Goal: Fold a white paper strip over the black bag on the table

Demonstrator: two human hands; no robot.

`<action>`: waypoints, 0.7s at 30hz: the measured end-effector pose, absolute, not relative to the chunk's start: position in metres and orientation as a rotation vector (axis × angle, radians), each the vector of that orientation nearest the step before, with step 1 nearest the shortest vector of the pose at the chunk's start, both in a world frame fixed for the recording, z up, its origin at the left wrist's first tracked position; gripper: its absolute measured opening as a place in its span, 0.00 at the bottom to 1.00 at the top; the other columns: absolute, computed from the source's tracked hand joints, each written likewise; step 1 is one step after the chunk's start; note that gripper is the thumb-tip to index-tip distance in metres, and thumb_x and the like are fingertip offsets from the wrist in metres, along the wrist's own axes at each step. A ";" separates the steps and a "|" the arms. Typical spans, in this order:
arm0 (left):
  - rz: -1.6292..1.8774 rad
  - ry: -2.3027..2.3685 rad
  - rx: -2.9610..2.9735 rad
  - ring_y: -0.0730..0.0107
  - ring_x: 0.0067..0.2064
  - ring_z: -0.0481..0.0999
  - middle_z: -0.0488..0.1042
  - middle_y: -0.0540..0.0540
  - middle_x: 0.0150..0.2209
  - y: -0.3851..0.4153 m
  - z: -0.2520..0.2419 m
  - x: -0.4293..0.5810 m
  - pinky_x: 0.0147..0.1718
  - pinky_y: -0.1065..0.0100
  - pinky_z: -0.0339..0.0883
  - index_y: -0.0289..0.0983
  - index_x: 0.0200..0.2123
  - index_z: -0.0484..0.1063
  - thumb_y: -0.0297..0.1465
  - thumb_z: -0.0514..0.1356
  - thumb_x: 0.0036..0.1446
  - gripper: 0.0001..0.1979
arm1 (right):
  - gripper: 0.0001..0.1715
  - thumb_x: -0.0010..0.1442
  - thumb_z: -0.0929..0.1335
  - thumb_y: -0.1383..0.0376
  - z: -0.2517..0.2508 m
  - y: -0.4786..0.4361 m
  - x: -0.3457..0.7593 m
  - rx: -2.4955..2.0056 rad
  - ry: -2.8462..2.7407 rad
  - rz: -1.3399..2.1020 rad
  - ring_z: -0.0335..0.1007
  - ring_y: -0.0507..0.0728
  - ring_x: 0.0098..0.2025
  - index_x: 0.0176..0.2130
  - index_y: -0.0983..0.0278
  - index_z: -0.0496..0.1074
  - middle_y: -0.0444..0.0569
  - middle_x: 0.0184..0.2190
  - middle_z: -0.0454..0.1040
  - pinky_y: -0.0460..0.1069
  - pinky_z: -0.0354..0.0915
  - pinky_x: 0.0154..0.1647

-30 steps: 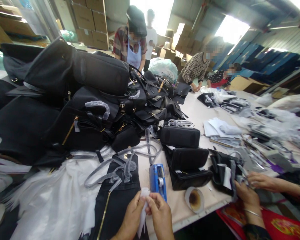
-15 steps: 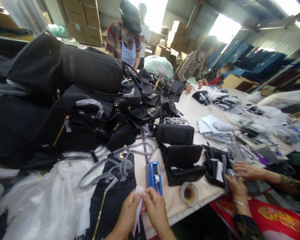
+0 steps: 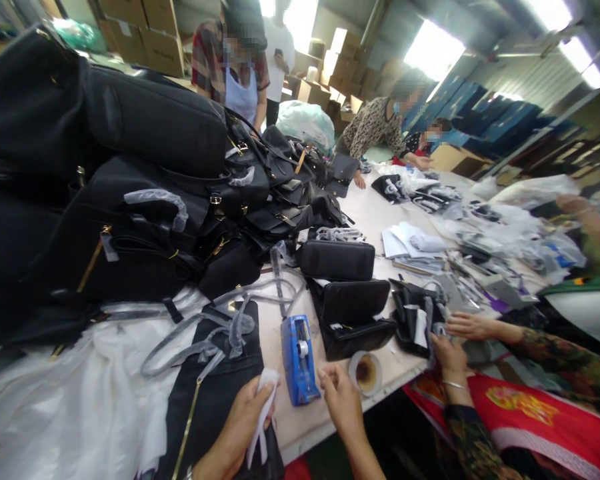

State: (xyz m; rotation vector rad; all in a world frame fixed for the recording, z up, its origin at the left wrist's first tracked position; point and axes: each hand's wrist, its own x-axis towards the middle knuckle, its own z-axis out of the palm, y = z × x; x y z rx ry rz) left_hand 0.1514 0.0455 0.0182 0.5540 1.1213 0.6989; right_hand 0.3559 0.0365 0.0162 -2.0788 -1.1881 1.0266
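My left hand (image 3: 240,420) is closed on a white strip of paper or foam (image 3: 260,413), held over a flat black bag with a gold zipper (image 3: 215,393) at the table's near edge. My right hand (image 3: 341,400) hovers just right of a blue tape dispenser (image 3: 297,360), fingers loosely curled with nothing visible in them. Grey wrapped straps (image 3: 215,333) lie across the flat bag.
A heap of black handbags (image 3: 130,193) fills the left of the table (image 3: 375,213). A tape roll (image 3: 365,372) and black pouches (image 3: 347,313) lie right of the dispenser. A co-worker's hands (image 3: 455,340) work on a black piece at right. Other people stand at the far end.
My hands, which were together pinching the white strip, have parted. The right hand let go and moved right past the dispenser; the left keeps the strip. The view tilted left.
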 end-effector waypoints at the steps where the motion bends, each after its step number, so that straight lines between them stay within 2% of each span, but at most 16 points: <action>1: 0.705 1.117 0.535 0.77 0.21 0.57 0.62 0.55 0.20 0.046 0.019 0.152 0.18 0.75 0.52 0.33 0.42 0.68 0.49 0.61 0.55 0.24 | 0.18 0.59 0.64 0.50 0.013 0.036 0.367 -2.094 -1.212 1.019 0.70 0.59 0.31 0.29 0.61 0.68 0.47 0.25 0.73 0.50 0.62 0.34; 3: 0.709 1.102 0.513 0.78 0.21 0.56 0.61 0.55 0.20 0.045 0.019 0.152 0.18 0.75 0.51 0.33 0.41 0.68 0.49 0.61 0.54 0.23 | 0.21 0.57 0.64 0.48 0.003 0.033 0.379 -2.093 -1.264 1.066 0.71 0.60 0.33 0.27 0.61 0.70 0.47 0.25 0.73 0.51 0.62 0.37; 7: 0.699 1.081 0.520 0.78 0.21 0.56 0.60 0.55 0.21 0.045 0.018 0.153 0.19 0.75 0.52 0.34 0.39 0.68 0.48 0.60 0.56 0.22 | 0.23 0.55 0.64 0.46 -0.021 0.029 0.377 -2.050 -1.299 1.167 0.71 0.60 0.36 0.29 0.62 0.75 0.48 0.30 0.75 0.51 0.63 0.40; 11: 0.695 1.069 0.507 0.78 0.21 0.56 0.60 0.56 0.21 0.045 0.015 0.151 0.19 0.75 0.51 0.34 0.42 0.68 0.47 0.60 0.56 0.22 | 0.25 0.52 0.66 0.45 -0.030 0.028 0.373 -2.022 -1.258 1.191 0.69 0.60 0.35 0.25 0.64 0.73 0.49 0.30 0.71 0.50 0.63 0.38; 16: 0.694 1.049 0.512 0.78 0.21 0.57 0.61 0.55 0.21 0.044 0.013 0.149 0.19 0.76 0.52 0.33 0.43 0.68 0.48 0.59 0.57 0.23 | 0.24 0.52 0.67 0.45 -0.017 0.023 0.373 -1.974 -1.191 1.207 0.67 0.58 0.36 0.25 0.63 0.72 0.47 0.30 0.69 0.49 0.62 0.40; 18: 0.703 1.047 0.493 0.77 0.21 0.57 0.61 0.55 0.21 0.045 0.014 0.149 0.19 0.76 0.51 0.34 0.42 0.68 0.48 0.60 0.56 0.23 | 0.24 0.55 0.66 0.45 -0.011 0.016 0.372 -1.958 -1.153 1.251 0.66 0.56 0.32 0.27 0.63 0.71 0.45 0.27 0.68 0.48 0.62 0.35; 21: 0.712 1.043 0.464 0.77 0.21 0.56 0.60 0.56 0.21 0.046 0.017 0.149 0.19 0.76 0.51 0.34 0.42 0.68 0.48 0.62 0.54 0.23 | 0.26 0.57 0.62 0.43 -0.010 0.002 0.367 -1.952 -1.069 1.374 0.59 0.52 0.21 0.29 0.62 0.68 0.41 0.21 0.66 0.46 0.57 0.22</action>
